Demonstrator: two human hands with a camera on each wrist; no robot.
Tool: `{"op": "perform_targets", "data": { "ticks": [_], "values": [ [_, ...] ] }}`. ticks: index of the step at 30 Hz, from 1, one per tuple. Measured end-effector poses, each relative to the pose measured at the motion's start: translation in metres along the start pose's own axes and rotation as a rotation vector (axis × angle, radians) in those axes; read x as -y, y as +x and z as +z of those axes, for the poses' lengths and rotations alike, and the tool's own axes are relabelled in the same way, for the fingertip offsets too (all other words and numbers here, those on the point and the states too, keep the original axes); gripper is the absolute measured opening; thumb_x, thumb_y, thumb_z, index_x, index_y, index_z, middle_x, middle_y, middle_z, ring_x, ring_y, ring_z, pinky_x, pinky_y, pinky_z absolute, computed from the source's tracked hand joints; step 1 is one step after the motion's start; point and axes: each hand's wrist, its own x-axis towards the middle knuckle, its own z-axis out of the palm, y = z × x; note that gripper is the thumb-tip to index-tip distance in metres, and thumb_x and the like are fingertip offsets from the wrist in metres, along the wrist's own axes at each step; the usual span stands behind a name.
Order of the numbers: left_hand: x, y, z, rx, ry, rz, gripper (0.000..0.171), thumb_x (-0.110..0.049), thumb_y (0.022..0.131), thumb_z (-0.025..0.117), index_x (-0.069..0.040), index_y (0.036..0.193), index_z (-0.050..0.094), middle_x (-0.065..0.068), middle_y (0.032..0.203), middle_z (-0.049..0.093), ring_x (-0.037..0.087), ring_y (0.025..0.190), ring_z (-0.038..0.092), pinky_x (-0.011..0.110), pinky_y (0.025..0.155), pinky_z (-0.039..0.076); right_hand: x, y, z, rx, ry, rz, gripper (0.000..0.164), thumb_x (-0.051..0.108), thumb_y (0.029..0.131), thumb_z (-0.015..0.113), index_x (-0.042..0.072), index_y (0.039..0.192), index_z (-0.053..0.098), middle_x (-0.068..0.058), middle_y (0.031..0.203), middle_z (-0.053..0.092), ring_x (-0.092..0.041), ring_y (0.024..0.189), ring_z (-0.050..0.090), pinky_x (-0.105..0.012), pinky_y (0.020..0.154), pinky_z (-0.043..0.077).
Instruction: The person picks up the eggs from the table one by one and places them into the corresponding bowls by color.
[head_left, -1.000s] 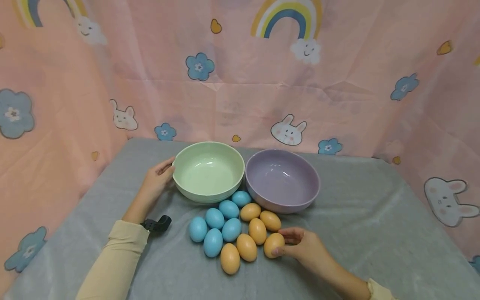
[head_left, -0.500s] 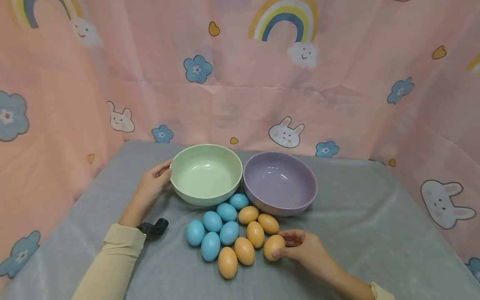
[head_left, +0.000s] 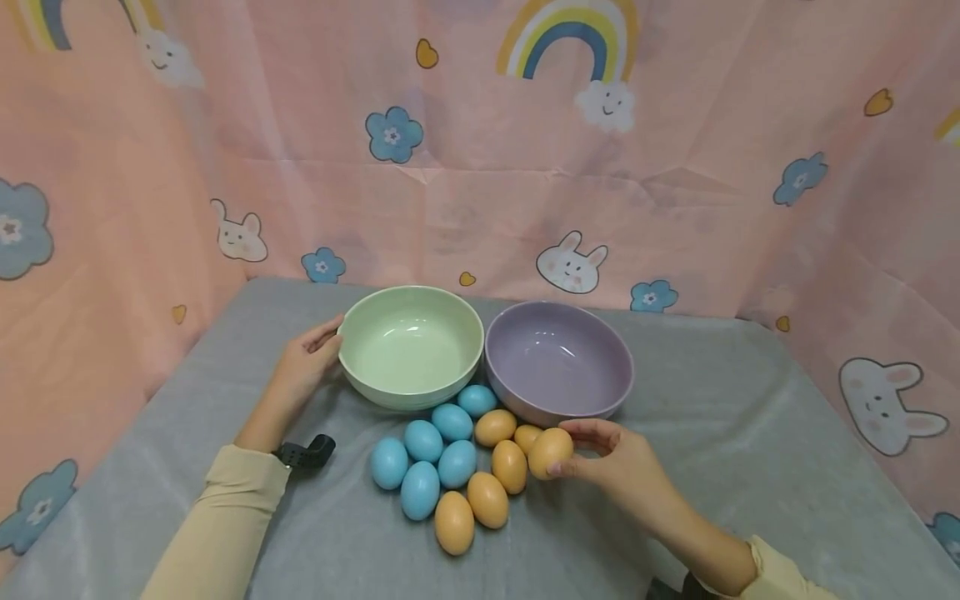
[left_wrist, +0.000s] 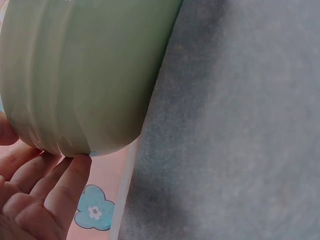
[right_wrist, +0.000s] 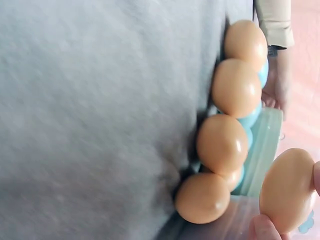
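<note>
So, right fingers [head_left: 590,428] pinch glossy egg [head_left: 550,454]; material unclear.

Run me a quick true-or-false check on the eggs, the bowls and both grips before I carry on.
1. The right grip pinches an orange egg. True.
2. Five other orange eggs lie on the cloth. True.
3. The pinched egg rests on the cloth. False: it is held above it.
4. The left grip touches the outside of the green bowl. True.
5. The green bowl holds eggs. False: no egg shows inside it, nor in the purple bowl.
6. Every egg is orange. False: there are also six blue eggs.
</note>
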Motion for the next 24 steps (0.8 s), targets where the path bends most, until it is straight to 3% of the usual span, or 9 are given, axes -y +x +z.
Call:
{"op": "perform_targets", "data": {
  "ticks": [6, 12, 24],
  "values": [
    [-0.001, -0.001, -0.002, 0.008, -0.036, 0.002, 0.052, -0.025, 0.105, 0.049, -0.010, 0.153, 0.038, 0.014, 0.155, 0.043, 0.027, 0.142, 0.044, 0.001, 0.086, 0.046, 0.014, 0.007, -0.005, -0.014, -0.018, -0.011, 0.057, 0.022, 0.080, 0.085, 0.001, 0.128, 0.064, -0.011, 0.124, 0.070, -0.022, 0.120, 0.064, -0.015, 0.083, 0.054],
    [0.001, -0.001, -0.002, -0.002, 0.029, 0.008, 0.052, -0.030, 0.105, 0.049, -0.013, 0.153, 0.040, 0.014, 0.154, 0.046, 0.026, 0.142, 0.045, 0.002, 0.087, 0.045, 0.022, 0.013, -0.014, -0.041, -0.057, -0.028, 0.059, 0.027, 0.081, 0.084, 0.003, 0.131, 0.062, -0.011, 0.127, 0.069, -0.017, 0.116, 0.065, -0.014, 0.081, 0.053],
    [0.003, 0.001, -0.002, -0.009, 0.007, 0.009, 0.052, -0.029, 0.105, 0.049, -0.013, 0.153, 0.039, 0.012, 0.155, 0.045, 0.025, 0.142, 0.044, 0.002, 0.086, 0.047, 0.040, 0.033, -0.029, -0.086, -0.079, -0.048, 0.062, 0.035, 0.084, 0.081, 0.006, 0.135, 0.061, -0.013, 0.135, 0.064, -0.023, 0.127, 0.058, -0.009, 0.085, 0.049]
  ]
}}
